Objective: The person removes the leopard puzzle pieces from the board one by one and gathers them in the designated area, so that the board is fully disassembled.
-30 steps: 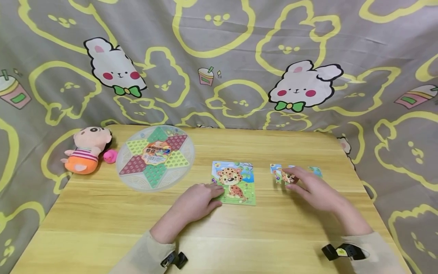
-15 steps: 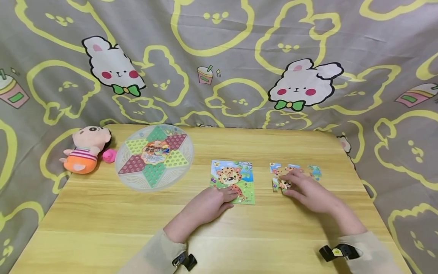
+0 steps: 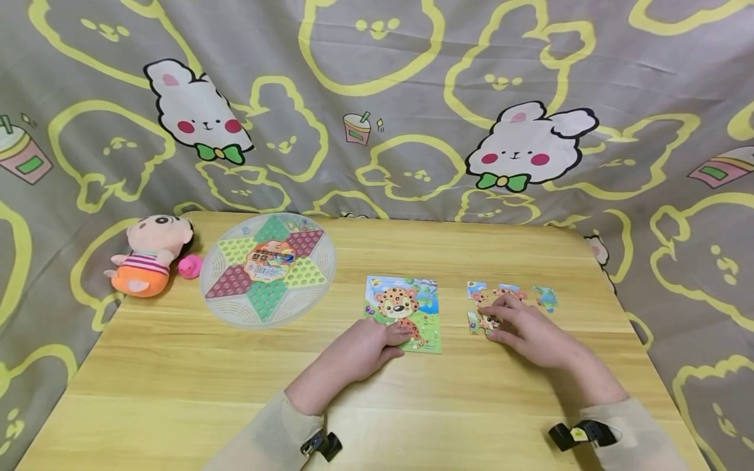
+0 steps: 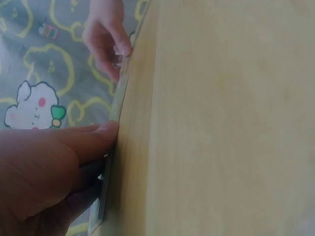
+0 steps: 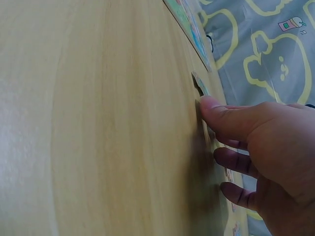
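One left hand [image 3: 374,343] rests on one leopard picture board [image 3: 425,302], fingers laid over it. To the board's right, one right hand [image 3: 530,332] pinches one jigsaw piece [image 3: 474,324] between thumb and fingers. Just beyond lie more pieces [image 3: 546,298] (at least three; the hand blocks an exact count). Farther: one Chinese checkers board [image 3: 268,301], one plush doll [image 3: 147,255], one small pink toy [image 3: 190,266].

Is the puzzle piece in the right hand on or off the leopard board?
Off: the right hand holds the puzzle piece apart from the leopard board, bare table between.
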Action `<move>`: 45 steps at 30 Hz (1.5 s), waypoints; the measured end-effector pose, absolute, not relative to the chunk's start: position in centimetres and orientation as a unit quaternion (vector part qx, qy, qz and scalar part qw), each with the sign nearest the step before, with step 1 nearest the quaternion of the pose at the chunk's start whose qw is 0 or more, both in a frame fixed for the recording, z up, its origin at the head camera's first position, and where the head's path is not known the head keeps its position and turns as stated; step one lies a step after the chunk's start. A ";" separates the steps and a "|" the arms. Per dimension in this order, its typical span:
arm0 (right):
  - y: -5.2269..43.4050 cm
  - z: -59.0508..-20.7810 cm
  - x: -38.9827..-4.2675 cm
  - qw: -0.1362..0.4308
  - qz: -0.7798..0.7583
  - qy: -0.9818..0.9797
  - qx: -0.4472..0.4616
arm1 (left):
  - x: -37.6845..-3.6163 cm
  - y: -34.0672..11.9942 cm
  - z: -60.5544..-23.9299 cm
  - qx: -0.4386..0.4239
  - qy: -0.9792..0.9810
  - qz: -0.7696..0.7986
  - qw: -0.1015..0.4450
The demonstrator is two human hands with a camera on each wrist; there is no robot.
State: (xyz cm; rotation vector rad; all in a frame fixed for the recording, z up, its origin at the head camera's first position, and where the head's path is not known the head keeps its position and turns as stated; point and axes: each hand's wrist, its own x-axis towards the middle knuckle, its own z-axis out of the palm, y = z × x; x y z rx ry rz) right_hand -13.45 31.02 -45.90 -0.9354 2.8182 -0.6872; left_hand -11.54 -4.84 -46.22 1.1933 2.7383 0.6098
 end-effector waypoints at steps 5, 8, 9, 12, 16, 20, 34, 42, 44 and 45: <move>31.0 -46.0 -13.4 0.045 -0.226 0.923 -0.308 | -11.6 -4.9 -46.2 0.395 0.897 0.194 0.044; 31.0 -46.1 -13.4 0.044 -0.227 0.923 -0.308 | -11.6 -4.9 -46.3 0.396 0.896 0.194 0.042; 31.0 -46.1 -13.4 0.045 -0.228 0.923 -0.308 | -11.6 -4.9 -46.3 0.396 0.896 0.195 0.042; 31.1 -46.2 -13.4 0.048 -0.231 0.922 -0.306 | -11.5 -4.9 -46.3 0.394 0.896 0.198 0.043; 31.3 -46.2 -13.3 0.052 -0.232 0.924 -0.299 | -11.5 -4.9 -46.3 0.392 0.897 0.201 0.045; 31.0 -45.8 -13.3 0.045 -0.235 0.926 -0.292 | -11.4 -4.8 -46.2 0.388 0.898 0.203 0.052; 25.7 -43.3 -15.0 0.093 -0.285 0.903 -0.308 | -11.5 -4.7 -46.2 0.390 0.896 0.204 0.053; 22.0 -43.4 -16.4 0.114 -0.293 0.888 -0.336 | -11.5 -4.8 -46.2 0.383 0.899 0.206 0.055; 21.2 -43.5 -16.7 0.118 -0.296 0.883 -0.345 | -11.5 -4.8 -46.3 0.381 0.898 0.210 0.060; 20.8 -43.6 -16.9 0.119 -0.294 0.881 -0.350 | -11.6 -4.8 -46.3 0.381 0.898 0.212 0.062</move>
